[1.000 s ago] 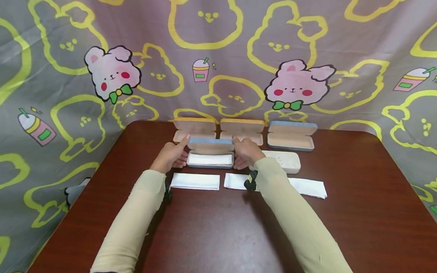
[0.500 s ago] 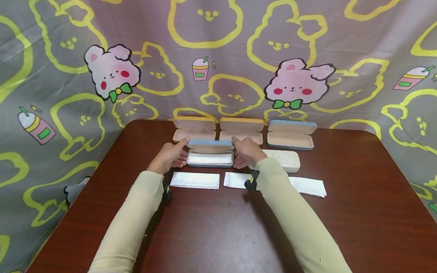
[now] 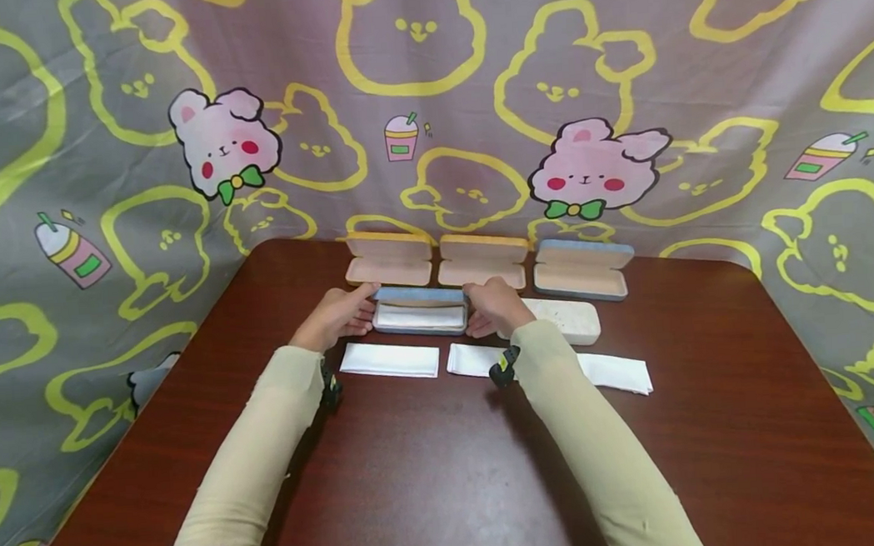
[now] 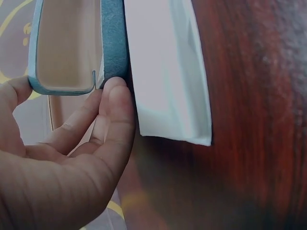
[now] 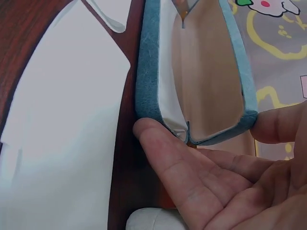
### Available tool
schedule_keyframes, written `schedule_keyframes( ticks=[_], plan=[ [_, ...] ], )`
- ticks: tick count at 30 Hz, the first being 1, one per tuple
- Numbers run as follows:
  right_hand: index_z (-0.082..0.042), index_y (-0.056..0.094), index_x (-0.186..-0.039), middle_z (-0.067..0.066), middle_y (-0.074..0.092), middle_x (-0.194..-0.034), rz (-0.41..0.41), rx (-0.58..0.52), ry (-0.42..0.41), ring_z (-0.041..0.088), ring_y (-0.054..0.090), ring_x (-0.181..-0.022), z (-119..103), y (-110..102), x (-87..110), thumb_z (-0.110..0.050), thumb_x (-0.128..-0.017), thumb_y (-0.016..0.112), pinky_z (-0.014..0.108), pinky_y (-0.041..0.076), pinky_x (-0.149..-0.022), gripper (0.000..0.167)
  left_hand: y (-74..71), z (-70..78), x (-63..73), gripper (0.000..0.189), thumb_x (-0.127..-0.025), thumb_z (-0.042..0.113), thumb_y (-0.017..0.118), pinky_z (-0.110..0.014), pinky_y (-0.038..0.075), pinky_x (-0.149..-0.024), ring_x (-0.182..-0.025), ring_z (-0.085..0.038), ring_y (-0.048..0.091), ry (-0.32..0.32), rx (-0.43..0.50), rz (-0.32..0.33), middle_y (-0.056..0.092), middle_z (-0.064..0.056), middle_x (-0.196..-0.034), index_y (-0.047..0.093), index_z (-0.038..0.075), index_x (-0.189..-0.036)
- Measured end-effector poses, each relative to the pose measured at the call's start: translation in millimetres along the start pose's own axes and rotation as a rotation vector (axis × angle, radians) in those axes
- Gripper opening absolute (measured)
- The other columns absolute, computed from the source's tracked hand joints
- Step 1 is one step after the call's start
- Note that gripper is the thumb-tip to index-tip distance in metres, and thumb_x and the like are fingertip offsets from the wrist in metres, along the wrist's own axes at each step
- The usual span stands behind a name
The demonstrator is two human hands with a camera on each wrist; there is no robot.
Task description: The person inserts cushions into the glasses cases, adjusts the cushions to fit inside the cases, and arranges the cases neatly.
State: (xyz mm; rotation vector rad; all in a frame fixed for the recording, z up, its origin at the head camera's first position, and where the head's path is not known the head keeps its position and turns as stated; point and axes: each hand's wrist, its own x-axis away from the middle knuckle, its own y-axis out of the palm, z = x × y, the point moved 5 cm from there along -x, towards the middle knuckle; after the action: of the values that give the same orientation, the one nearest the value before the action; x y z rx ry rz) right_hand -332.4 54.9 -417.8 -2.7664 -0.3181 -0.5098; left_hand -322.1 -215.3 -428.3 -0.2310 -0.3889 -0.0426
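Observation:
A blue eyeglass case (image 3: 421, 332) sits half open on the table between both hands, its lid tilted over a folded white cloth (image 3: 419, 317) in its base. My left hand (image 3: 335, 319) grips the case's left end; in the left wrist view its thumb (image 4: 18, 90) is at the lid's corner and its fingertips (image 4: 119, 91) are against the base. At the other end my right hand (image 3: 495, 307) grips likewise, with the thumb (image 5: 276, 125) on the lid corner and a fingertip (image 5: 144, 128) at the base.
Behind stand two open yellow cases (image 3: 389, 270) and an open blue case (image 3: 580, 285). A closed white case (image 3: 577, 321) lies right of the right hand. Folded white cloths (image 3: 390, 360) lie in front, one partly under the right wrist. A patterned curtain (image 3: 465, 121) hangs behind the table.
The lid of the blue eyeglass case has tipped forward and down, lowering over the cloth, with both thumbs at its corners. The base and the other things have stayed in place.

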Motion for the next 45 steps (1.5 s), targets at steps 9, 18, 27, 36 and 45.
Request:
schedule_keyframes(
  ticks=[9, 18, 27, 36, 45],
  plan=[
    [0.012, 0.055, -0.111, 0.029, 0.063, -0.092, 0.01, -0.008, -0.017, 0.038, 0.07, -0.077, 2, 2, 2.9, -0.022, -0.099, 0.051, 0.045, 0.059, -0.07, 0.037, -1.1, -4.2, 1.4, 0.057, -0.096, 0.036, 0.065, -0.031, 0.056, -0.078, -0.08, -0.019, 0.065, 0.006, 0.017, -0.019, 0.063, -0.017, -0.106, 0.058, -0.014, -0.122],
    [0.009, 0.058, -0.097, 0.027, 0.066, -0.088, 0.048, 0.087, -0.059, 0.036, 0.071, -0.074, 7, 2, 1.7, -0.015, -0.096, 0.055, 0.041, 0.059, -0.066, 0.024, 1.7, -4.9, 5.6, 0.047, -0.096, 0.023, 0.068, -0.038, 0.054, -0.088, -0.085, -0.022, 0.065, 0.03, -0.027, -0.036, 0.061, -0.01, -0.092, 0.057, -0.014, -0.122],
    [0.01, 0.062, -0.088, 0.026, 0.067, -0.086, 0.051, 0.139, -0.086, 0.034, 0.071, -0.075, 5, 0, 6.2, -0.016, -0.097, 0.055, 0.04, 0.059, -0.066, 0.029, -0.3, -3.1, 7.4, 0.047, -0.097, 0.022, 0.067, -0.038, 0.054, -0.089, -0.088, -0.023, 0.066, 0.021, -0.068, -0.035, 0.062, -0.012, -0.095, 0.056, -0.016, -0.124],
    [0.013, 0.068, -0.086, 0.022, 0.069, -0.076, 0.09, 0.202, -0.145, 0.034, 0.072, -0.073, -4, -5, 15.4, -0.017, -0.097, 0.057, 0.04, 0.059, -0.065, 0.034, -5.3, -0.9, 12.5, 0.043, -0.097, 0.022, 0.069, -0.035, 0.055, -0.086, -0.088, -0.02, 0.065, 0.033, -0.16, -0.013, 0.064, -0.016, -0.103, 0.061, -0.014, -0.12],
    [0.007, 0.073, -0.08, 0.015, 0.069, -0.066, 0.111, 0.341, -0.259, 0.032, 0.072, -0.066, -14, -4, 30.8, -0.019, -0.098, 0.061, 0.038, 0.059, -0.061, 0.034, -12.5, 0.0, 20.6, 0.037, -0.096, 0.023, 0.069, -0.031, 0.054, -0.079, -0.084, -0.018, 0.061, 0.086, -0.332, 0.002, 0.065, -0.013, -0.099, 0.068, -0.01, -0.114]
  ],
)
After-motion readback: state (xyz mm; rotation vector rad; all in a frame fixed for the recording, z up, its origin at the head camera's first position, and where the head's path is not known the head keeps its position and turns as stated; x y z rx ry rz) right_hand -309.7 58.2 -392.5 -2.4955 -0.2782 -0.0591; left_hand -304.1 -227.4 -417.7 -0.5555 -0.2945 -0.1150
